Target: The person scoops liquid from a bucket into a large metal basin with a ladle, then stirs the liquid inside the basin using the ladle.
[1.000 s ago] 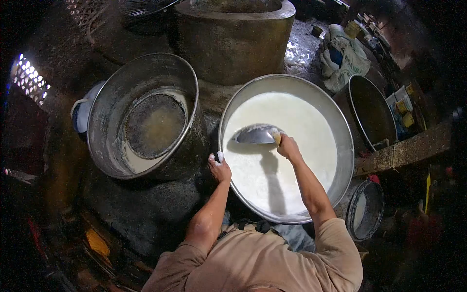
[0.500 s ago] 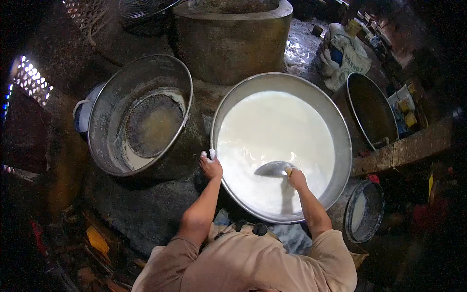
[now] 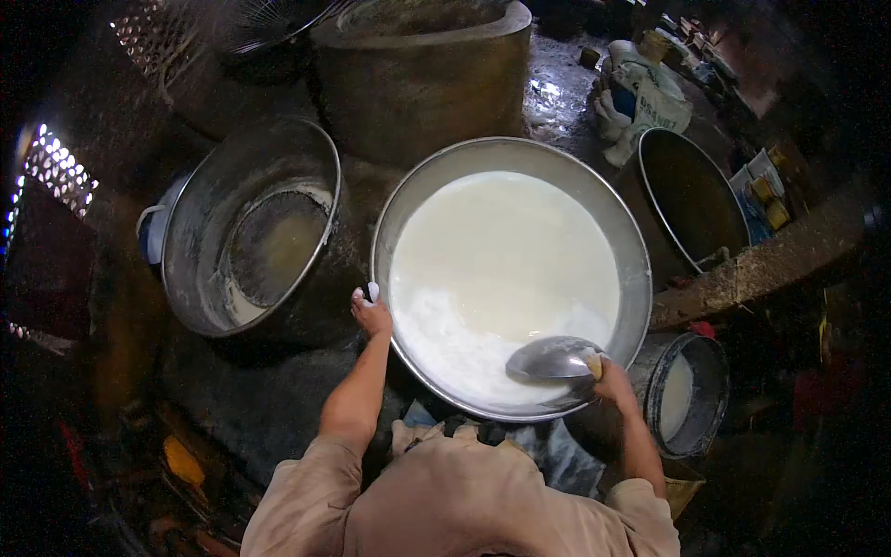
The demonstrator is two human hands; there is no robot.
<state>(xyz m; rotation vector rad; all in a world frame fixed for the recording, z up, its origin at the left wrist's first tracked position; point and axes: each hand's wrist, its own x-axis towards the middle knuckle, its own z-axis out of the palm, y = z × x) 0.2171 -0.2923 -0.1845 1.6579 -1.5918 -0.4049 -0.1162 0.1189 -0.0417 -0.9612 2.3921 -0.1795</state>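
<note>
A wide metal basin [image 3: 382, 243] in front of me holds a creamy white liquid [image 3: 506, 251], with white foam [image 3: 436, 334] on the side nearest me. My left hand [image 3: 373, 316] grips the basin's left rim, and white foam clings to its fingers. In my right hand [image 3: 614, 384] is a rounded metal scoop [image 3: 549, 359], held by a pale yellowish end at its right side. The scoop sits low over the foam near the basin's front right edge; whether its underside touches the liquid is hidden.
At left a tilted metal pot [image 3: 334, 167] has a wet, whitish bottom. A round clay-coloured vat [image 3: 422, 88] stands behind. To the right are a dark oval tub [image 3: 645, 167], a wooden beam [image 3: 752, 278] and a bucket [image 3: 657, 399] of whitish liquid. Sacks [image 3: 654, 107] lie farther back.
My right hand has drawn the scoop toward me and to the right, and more of its metal surface shows. My left hand stays on the rim. The view has shifted slightly.
</note>
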